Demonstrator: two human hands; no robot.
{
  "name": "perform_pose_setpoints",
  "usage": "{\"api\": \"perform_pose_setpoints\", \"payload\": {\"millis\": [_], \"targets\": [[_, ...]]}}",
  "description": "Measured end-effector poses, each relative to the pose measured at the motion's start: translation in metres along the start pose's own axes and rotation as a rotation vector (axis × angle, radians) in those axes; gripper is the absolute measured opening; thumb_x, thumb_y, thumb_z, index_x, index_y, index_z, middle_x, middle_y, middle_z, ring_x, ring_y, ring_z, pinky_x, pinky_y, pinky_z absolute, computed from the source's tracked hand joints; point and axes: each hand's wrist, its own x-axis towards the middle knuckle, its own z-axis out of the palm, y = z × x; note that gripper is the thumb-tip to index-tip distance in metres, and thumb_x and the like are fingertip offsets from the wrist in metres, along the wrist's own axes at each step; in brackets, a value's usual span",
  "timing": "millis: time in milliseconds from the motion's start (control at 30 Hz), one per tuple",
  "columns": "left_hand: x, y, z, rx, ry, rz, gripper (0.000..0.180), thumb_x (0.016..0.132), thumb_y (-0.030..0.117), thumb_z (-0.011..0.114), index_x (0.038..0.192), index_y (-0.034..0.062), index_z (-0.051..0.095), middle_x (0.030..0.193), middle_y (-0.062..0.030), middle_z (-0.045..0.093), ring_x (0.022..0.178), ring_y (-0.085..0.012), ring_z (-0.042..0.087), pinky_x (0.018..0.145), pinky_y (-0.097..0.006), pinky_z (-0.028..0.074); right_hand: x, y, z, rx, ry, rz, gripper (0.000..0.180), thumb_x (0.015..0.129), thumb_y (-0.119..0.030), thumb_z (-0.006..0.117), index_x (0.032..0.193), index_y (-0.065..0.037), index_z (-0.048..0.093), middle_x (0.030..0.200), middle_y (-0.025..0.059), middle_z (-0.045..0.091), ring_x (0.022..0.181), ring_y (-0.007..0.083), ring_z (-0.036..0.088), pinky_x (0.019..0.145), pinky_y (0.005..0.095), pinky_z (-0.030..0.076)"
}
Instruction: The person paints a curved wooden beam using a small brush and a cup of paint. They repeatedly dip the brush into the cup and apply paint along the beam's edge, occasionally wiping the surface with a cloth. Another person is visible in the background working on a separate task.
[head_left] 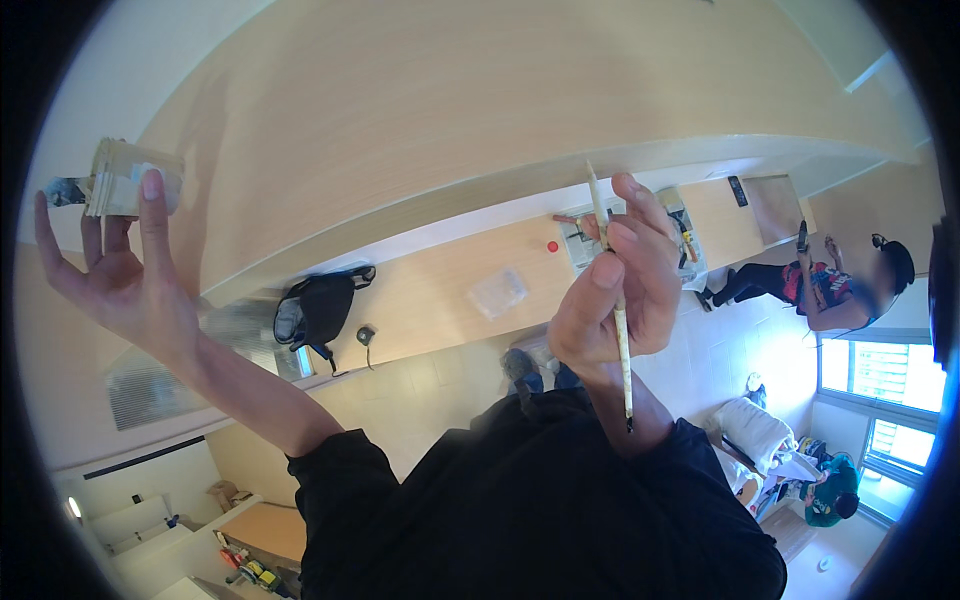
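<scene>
My left hand point(115, 270) spread its fingers against a pale taped box point(130, 180); my right hand point(610, 290) pinched a thin brush point(612, 270) upright.

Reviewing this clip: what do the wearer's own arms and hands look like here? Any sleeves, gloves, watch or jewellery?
Both hands are bare: the left hand and the right hand show no gloves, rings or watch. The forearms are uncovered too. Black sleeves begin near the elbows, pushed up or short, and belong to a dark black top that fills the lower middle of the view. No cables, straps or markings show on either arm.
</scene>
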Motion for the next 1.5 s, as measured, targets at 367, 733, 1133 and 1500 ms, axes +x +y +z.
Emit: {"api": "perform_pose_setpoints", "payload": {"millis": [367, 733, 1133, 1500], "targets": [[0.004, 0.000, 0.008, 0.017, -0.017, -0.018, 0.089, 0.082, -0.003, 0.084, 0.154, 0.0041, 0.030, 0.124, -0.0288, 0.060, 0.107, -0.0313, 0.069, 0.087, -0.036, 0.063, 0.005, -0.002, 0.012, 0.021, 0.000, 0.037, 0.021, 0.090, -0.004, 0.072, 0.110, -0.002, 0.068, 0.099, 0.0123, 0.074, 0.115, 0.0400, 0.065, 0.106, 0.0543, 0.049], [0.003, -0.003, 0.006, -0.076, -0.007, 0.016, 0.090, 0.081, -0.005, 0.084, 0.153, 0.0038, 0.031, 0.126, -0.0279, 0.061, 0.106, -0.0292, 0.069, 0.089, -0.035, 0.061, 0.012, -0.016, 0.019, -0.001, -0.073, -0.032, 0.017, 0.099, -0.013, 0.065, 0.110, 0.000, 0.064, 0.091, 0.0181, 0.072, 0.114, 0.0439, 0.064, 0.105, 0.0607, 0.048], [0.006, 0.002, 0.011, -0.085, 0.004, 0.039, 0.089, 0.081, -0.006, 0.085, 0.152, 0.0017, 0.033, 0.124, -0.0272, 0.062, 0.106, -0.0287, 0.069, 0.088, -0.034, 0.060, 0.019, -0.025, 0.019, -0.016, -0.127, 0.017, 0.035, 0.073, 0.005, 0.076, 0.104, -0.011, 0.075, 0.104, 0.0066, 0.072, 0.118, 0.0376, 0.064, 0.108, 0.0572, 0.046], [0.003, 0.001, 0.008, -0.094, 0.023, 0.026, 0.090, 0.079, -0.004, 0.087, 0.152, 0.0025, 0.034, 0.123, -0.0248, 0.062, 0.103, -0.0261, 0.069, 0.087, -0.031, 0.059, 0.018, -0.031, 0.020, -0.003, -0.109, 0.038, 0.035, 0.071, 0.006, 0.075, 0.102, -0.010, 0.076, 0.103, 0.0066, 0.071, 0.118, 0.0386, 0.062, 0.107, 0.0562, 0.048]]}}
